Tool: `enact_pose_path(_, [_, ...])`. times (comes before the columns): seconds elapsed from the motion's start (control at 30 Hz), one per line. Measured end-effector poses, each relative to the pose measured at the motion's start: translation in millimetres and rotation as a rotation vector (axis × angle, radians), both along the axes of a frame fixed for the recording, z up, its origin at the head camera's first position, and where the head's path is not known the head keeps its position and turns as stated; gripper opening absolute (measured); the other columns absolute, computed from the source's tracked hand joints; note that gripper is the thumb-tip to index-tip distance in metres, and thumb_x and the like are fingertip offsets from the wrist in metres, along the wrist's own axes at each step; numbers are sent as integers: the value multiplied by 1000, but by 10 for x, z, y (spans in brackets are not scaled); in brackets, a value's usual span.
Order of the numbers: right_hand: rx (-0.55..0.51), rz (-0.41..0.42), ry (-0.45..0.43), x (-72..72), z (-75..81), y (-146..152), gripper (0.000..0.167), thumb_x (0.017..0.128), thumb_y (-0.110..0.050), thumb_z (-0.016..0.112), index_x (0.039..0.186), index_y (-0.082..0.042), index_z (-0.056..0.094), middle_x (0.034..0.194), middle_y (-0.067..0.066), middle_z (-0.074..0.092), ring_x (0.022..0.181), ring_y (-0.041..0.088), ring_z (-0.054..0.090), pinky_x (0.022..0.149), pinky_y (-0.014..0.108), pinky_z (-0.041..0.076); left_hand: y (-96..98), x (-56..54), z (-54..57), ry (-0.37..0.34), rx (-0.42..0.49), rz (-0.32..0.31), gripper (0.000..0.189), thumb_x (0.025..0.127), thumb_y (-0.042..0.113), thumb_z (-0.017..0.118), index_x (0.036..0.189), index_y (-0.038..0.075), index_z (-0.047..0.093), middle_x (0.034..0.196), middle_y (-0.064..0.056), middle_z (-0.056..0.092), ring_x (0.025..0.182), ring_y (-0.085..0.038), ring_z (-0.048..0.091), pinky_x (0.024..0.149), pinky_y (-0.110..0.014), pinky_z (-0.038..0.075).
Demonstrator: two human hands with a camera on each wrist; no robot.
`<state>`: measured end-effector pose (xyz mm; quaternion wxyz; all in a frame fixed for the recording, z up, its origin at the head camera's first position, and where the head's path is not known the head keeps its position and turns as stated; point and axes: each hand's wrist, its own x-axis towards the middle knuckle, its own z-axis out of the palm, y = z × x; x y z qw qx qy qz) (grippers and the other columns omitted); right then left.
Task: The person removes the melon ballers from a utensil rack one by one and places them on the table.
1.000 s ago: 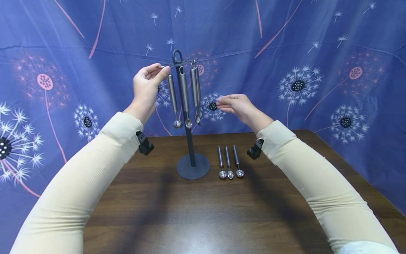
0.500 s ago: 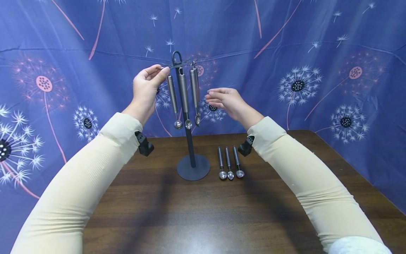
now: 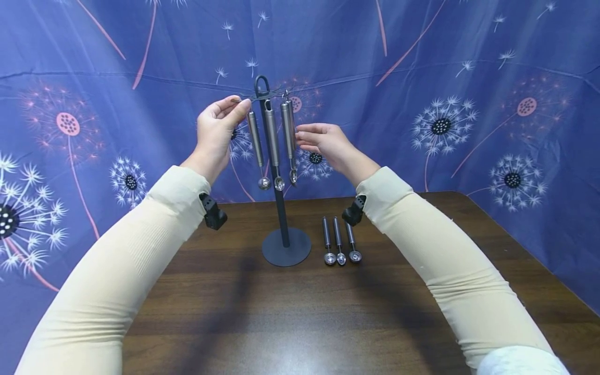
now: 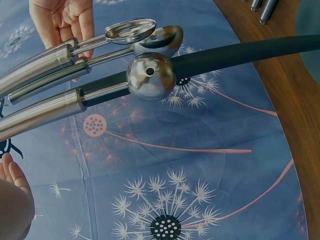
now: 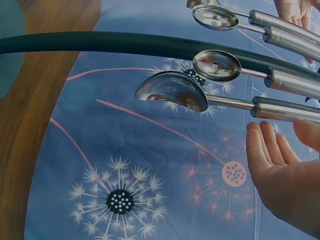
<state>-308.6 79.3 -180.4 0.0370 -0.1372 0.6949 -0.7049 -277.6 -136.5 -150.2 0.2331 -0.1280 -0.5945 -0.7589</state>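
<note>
A black metal stand [image 3: 280, 219] holds several steel melon ballers by their handle ends, scoops hanging down. My left hand [image 3: 213, 133] pinches the tip of a hook arm at the top left, next to the leftmost melon baller [image 3: 255, 138]. Another melon baller [image 3: 272, 135] hangs before the post. On the right, my right hand [image 3: 330, 146] reaches in with extended fingers, fingertips right at the handle of the rightmost hanging melon baller [image 3: 292, 127]. From the right wrist, its oval scoop [image 5: 172, 91] shows beyond the thumb and fingers.
Three more melon ballers [image 3: 338, 237] lie side by side on the brown wooden table [image 3: 290, 312], right of the round stand base [image 3: 286, 255]. A blue dandelion-print cloth [image 3: 356, 41] hangs behind the table.
My right hand has moved left, up to the hanging melon ballers on the right. My left hand keeps its pinch on the hook arm.
</note>
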Motion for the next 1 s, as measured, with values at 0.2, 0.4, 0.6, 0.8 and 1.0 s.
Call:
enact_pose_path(0.2, [25, -28, 37, -16, 4, -63, 38, 94, -11, 63, 132, -6, 58, 131, 12, 61, 118, 22, 61, 102, 29, 48, 3, 11, 5, 5, -26, 27, 23, 84, 9, 75, 104, 7, 64, 98, 1, 64, 95, -9, 61, 88, -20, 49])
enact_pose_path(0.4, [19, -46, 85, -44, 1, -119, 36, 94, -10, 64, 129, -5, 60, 125, 13, 64, 110, 22, 65, 100, 30, 49, 9, 16, 3, 18, -40, 36, 23, 83, 10, 76, 103, 7, 65, 94, 3, 65, 93, -8, 61, 87, -20, 49])
enact_pose_path(0.6, [44, -55, 123, -37, 7, -180, 33, 95, -7, 60, 128, -2, 60, 124, 15, 64, 101, 19, 66, 95, 30, 53, 2, 7, -13, 34, -46, 48, 20, 83, 11, 76, 100, 9, 65, 91, 4, 65, 91, -8, 61, 88, -21, 49])
enact_pose_path(0.8, [45, -93, 153, -16, 44, -200, 31, 94, -6, 61, 125, 0, 61, 114, 12, 66, 90, 13, 65, 90, 29, 55, -12, 2, -18, 35, -40, 54, 21, 83, 11, 77, 100, 9, 66, 90, 4, 65, 90, -8, 62, 88, -22, 50])
enact_pose_path(1.0, [47, -104, 170, 1, 81, -191, 32, 94, -9, 62, 125, -1, 61, 106, 7, 66, 86, 12, 64, 90, 30, 55, -25, 3, -17, 24, -58, 57, 23, 83, 13, 77, 102, 8, 66, 88, 4, 66, 90, -9, 62, 87, -22, 49])
